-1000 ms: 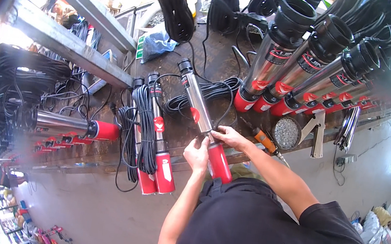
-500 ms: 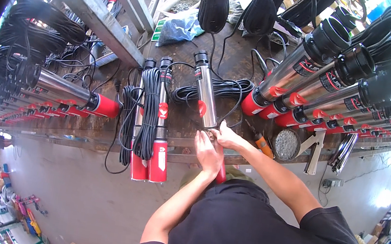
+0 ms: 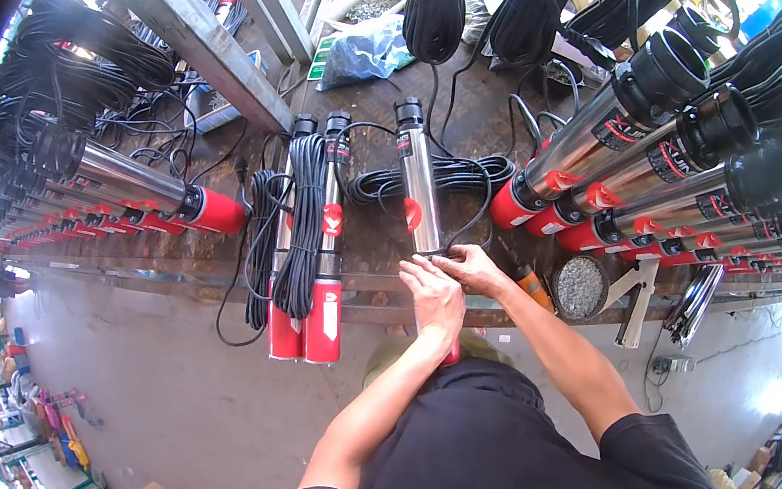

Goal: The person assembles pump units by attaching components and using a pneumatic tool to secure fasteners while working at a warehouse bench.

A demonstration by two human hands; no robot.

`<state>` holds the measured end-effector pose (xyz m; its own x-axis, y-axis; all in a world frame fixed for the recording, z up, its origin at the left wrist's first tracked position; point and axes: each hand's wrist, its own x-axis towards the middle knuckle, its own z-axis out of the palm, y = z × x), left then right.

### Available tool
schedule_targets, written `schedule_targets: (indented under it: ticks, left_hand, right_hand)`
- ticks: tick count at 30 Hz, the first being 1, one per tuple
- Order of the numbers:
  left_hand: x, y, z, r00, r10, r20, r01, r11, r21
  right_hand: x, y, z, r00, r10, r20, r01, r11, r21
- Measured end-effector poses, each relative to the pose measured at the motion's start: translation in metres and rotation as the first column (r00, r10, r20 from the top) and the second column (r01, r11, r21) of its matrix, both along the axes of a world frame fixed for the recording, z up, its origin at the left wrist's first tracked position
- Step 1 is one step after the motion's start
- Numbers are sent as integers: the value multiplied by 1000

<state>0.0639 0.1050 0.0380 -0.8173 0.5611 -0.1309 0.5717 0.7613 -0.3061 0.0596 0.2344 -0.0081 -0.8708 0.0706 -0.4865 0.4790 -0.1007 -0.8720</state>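
A submersible pump (image 3: 423, 189) with a steel body, black top and red lower end lies in front of me, pointing away, its near end over the table edge. My left hand (image 3: 435, 300) lies closed over the pump near the joint between steel and red. Right beside it, my right hand (image 3: 474, 269) is bent over the same joint with its fingertips pinched together. Whatever is between those fingertips is too small to make out. A coiled black cable (image 3: 462, 176) lies under and beside the pump. Most of the red end is hidden by my left hand and arm.
To the left lie two red-ended pumps (image 3: 324, 321) with bundled black cable (image 3: 300, 231). Rows of pumps stand at right (image 3: 584, 137) and far left (image 3: 138, 176). A bowl of small pale pieces (image 3: 581, 287), an orange-handled tool (image 3: 535, 288) and a metal post (image 3: 192, 22) are nearby.
My right hand has turned flatter, with its back more upward, at the joint. The left hand has slid slightly right along with it. The pump stays in place apart from a small view shift.
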Motion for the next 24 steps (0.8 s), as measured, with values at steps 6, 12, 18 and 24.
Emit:
schedule_targets:
  ticks: [6,12,18,24]
  left_hand:
    - [-24,-16,0,941,52,334,-200,883,426]
    - [-97,-55,-53,39,-366,930,-934,317,164]
    - [-58,-8,-63,332,-168,928,-921,153,358]
    - [-47,-3,-77,477,75,876,-870,185,457]
  right_hand:
    - [2,-7,-13,994,-32,-105,58,966,251]
    - [-2,2,-5,1000,-24,8,24,999,40]
    - [29,28,-2,989,-79,-126,127,888,442]
    - [134,101,28,864,-410,-291,389,177,904]
